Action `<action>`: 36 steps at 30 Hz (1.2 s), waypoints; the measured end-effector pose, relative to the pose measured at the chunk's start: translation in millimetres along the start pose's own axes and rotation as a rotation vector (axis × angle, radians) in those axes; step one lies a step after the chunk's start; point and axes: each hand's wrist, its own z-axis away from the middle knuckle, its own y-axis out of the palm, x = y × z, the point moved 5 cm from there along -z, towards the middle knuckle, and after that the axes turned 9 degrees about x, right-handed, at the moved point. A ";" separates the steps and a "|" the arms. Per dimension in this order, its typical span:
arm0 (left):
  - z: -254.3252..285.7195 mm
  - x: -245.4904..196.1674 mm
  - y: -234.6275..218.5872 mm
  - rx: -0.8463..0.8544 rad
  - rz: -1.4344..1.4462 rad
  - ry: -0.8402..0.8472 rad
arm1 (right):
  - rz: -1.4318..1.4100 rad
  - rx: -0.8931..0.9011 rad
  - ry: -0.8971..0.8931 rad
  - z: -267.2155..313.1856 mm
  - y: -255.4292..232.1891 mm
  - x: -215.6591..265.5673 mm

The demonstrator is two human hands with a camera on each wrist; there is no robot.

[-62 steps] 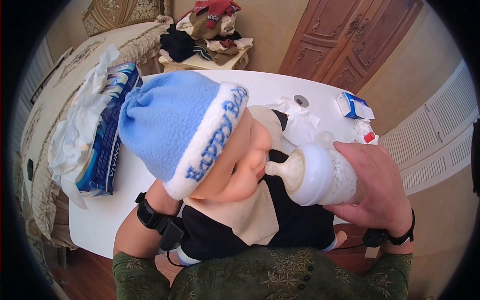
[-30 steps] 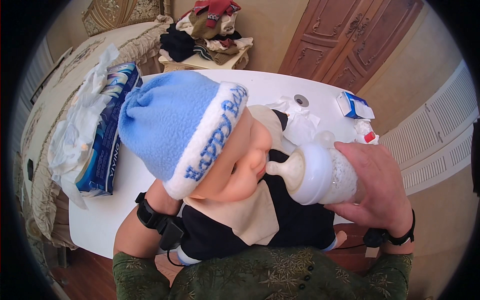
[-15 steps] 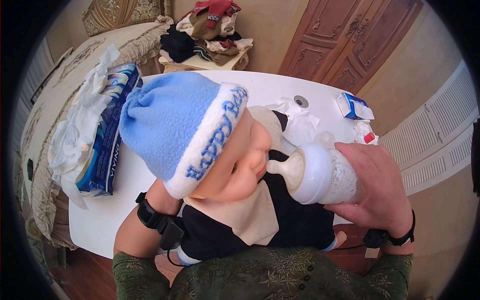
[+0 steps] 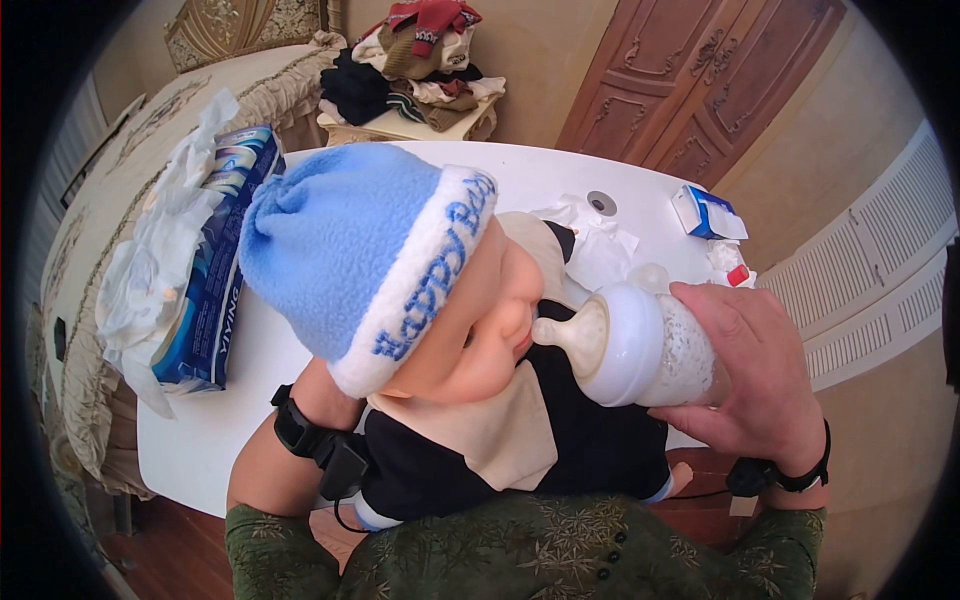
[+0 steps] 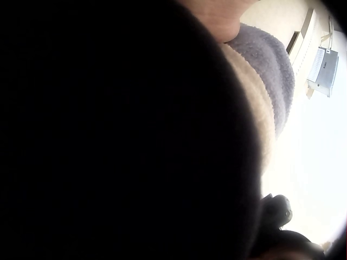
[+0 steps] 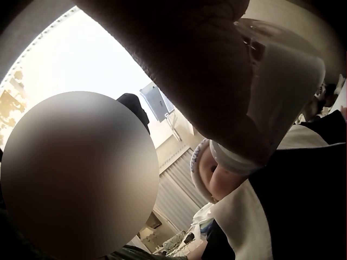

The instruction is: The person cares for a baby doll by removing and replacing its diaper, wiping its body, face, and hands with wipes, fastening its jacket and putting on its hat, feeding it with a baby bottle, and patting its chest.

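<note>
A baby doll (image 4: pixel 455 370) in a blue fleece hat (image 4: pixel 345 235) and a black and cream outfit (image 4: pixel 510 425) leans against the person's front. My right hand (image 4: pixel 755 370) grips a baby bottle (image 4: pixel 640 345) round its body. The bottle lies nearly level, its teat (image 4: pixel 560 338) right at the doll's lips. My left forearm (image 4: pixel 275 455) reaches behind the doll's head, which hides the left hand in the head view. Dark cloth fills most of the left wrist view, with the hat (image 5: pixel 265 65) beside it. The bottle (image 6: pixel 287 76) and right hand (image 6: pixel 217 81) fill the top of the right wrist view.
On the white table (image 4: pixel 190 440), a blue tissue pack (image 4: pixel 215 300) stands at left with loose tissues (image 4: pixel 150 270). Crumpled white wrapping (image 4: pixel 600 245), a round grey disc (image 4: pixel 601 203) and a small blue and white box (image 4: pixel 708 212) lie toward the back right.
The bottle has tilted up very slightly at its collar, with the teat still at the doll's lips. The doll and left arm look unmoved.
</note>
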 end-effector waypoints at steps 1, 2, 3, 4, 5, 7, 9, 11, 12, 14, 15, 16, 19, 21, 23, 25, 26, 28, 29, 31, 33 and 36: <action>-0.2 -0.1 -0.3 -0.004 0.009 -0.002 | 0.003 0.000 0.003 -0.1 -0.2 0.1; -0.9 -0.1 0.2 -0.008 0.017 -0.003 | 0.003 0.000 0.003 -0.1 -0.4 0.3; -1.4 -0.1 -0.1 -0.012 0.026 -0.004 | 0.004 0.003 -0.002 0.0 -0.4 0.7; -1.8 -0.3 -0.7 -0.017 0.034 -0.006 | 0.005 0.005 -0.006 0.0 -0.4 1.0; -2.2 -0.3 -0.8 -0.021 0.042 -0.007 | 0.005 0.005 -0.006 0.1 -0.4 1.3; -0.7 -0.5 -0.8 -0.029 0.060 -0.010 | 0.009 0.001 -0.011 0.1 -0.4 2.2; 0.1 -0.7 -0.9 -0.037 0.077 -0.014 | 0.003 -0.001 -0.015 -0.1 0.1 2.7; 2.6 -1.0 -0.5 -0.044 0.094 -0.017 | -0.004 -0.003 -0.018 0.4 0.6 2.8; 4.2 -1.3 -0.4 -0.048 0.103 -0.019 | -0.011 0.004 -0.009 0.6 1.2 2.3; 3.2 -1.3 -0.6 -0.055 0.120 -0.022 | -0.017 0.010 -0.001 0.8 2.3 1.2; 0.8 -1.1 -1.2 -0.060 0.128 -0.023 | -0.031 0.007 0.009 1.2 2.8 -0.2; 2.9 -1.6 -2.4 -0.064 0.137 -0.025 | -0.046 0.005 0.018 1.4 3.0 -1.4; 4.4 -2.0 -3.3 -0.076 0.162 -0.030 | -0.038 -0.009 0.014 2.0 1.7 -2.0; 4.8 -2.0 -2.7 -0.084 0.180 -0.033 | -0.029 -0.012 0.005 2.0 1.1 -1.1; 3.9 -1.5 0.1 -0.092 0.197 -0.037 | -0.020 -0.013 -0.005 1.8 0.9 0.2; 4.2 -1.3 -0.3 -0.099 0.215 -0.042 | -0.017 -0.016 -0.002 1.6 0.9 1.2; 4.9 -1.3 -0.3 -0.103 0.224 -0.044 | -0.018 -0.016 -0.002 1.5 0.7 1.2; 10.0 -2.0 -2.9 -0.111 0.241 -0.048 | 0.003 -0.017 -0.004 1.1 0.4 1.2; 10.5 -2.1 -3.3 -0.115 0.250 -0.050 | 0.003 -0.017 -0.004 1.0 0.6 0.7; 5.8 -1.3 -1.5 -0.123 0.266 -0.053 | 0.010 -0.019 -0.006 0.8 1.3 -0.3; 5.7 -1.2 -1.0 -0.132 0.284 -0.057 | 0.018 -0.018 -0.002 0.1 0.9 0.0; 8.2 -1.1 -1.8 -0.145 0.310 -0.063 | 0.027 -0.020 0.001 0.0 1.3 -0.4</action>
